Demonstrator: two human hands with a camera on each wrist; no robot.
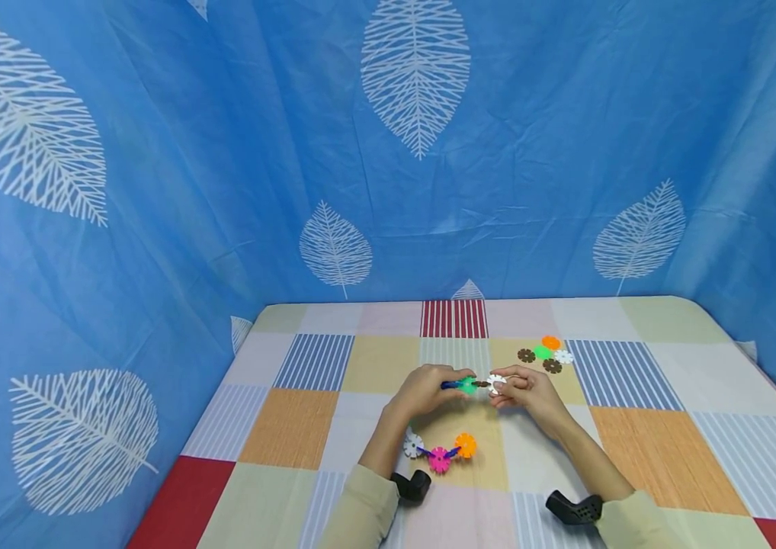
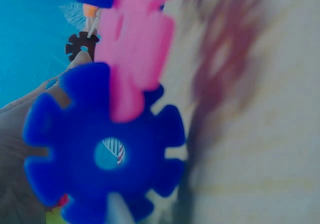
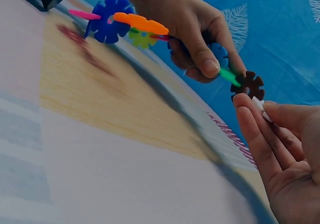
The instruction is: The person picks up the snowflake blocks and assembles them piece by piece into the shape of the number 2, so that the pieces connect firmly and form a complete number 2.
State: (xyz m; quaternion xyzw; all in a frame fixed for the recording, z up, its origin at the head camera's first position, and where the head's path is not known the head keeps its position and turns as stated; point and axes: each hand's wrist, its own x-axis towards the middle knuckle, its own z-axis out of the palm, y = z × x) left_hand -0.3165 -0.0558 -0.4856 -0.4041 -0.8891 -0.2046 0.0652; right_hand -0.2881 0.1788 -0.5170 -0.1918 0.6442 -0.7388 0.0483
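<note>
A chain (image 1: 468,386) of flat plastic discs was held in front of the person, over a patchwork tablecloth (image 1: 285,484). The discs looked like flowers, their rounded petals parted by narrow slots. Close to the left wrist camera, a deep blue disc (image 2: 75,154) showed a round hole through its middle, and a pink disc (image 2: 132,48) crossed its upper edge. Neighbours stood crosswise, so from the head some discs faced up while others were only thin edges.

The left hand (image 1: 429,389) had its fingers curled in, with hardly any gap, pinching the chain at another blue disc (image 3: 219,54). Beyond the thumb came a bright green disc (image 3: 229,76), then a dark brown disc (image 3: 247,86). The right hand (image 1: 527,390) pinched a white disc (image 1: 495,383) between thumb and fingertips at the brown one's edge; whether it sat in a slot could not be told.

Beside the left forearm, a pale disc (image 1: 413,444) and an orange disc (image 1: 466,445) flanked a pink one, with blue edges linking them. Past the right hand, loose discs (image 1: 543,352) lay grouped on the cloth: two brown, one orange, one green, one white.
</note>
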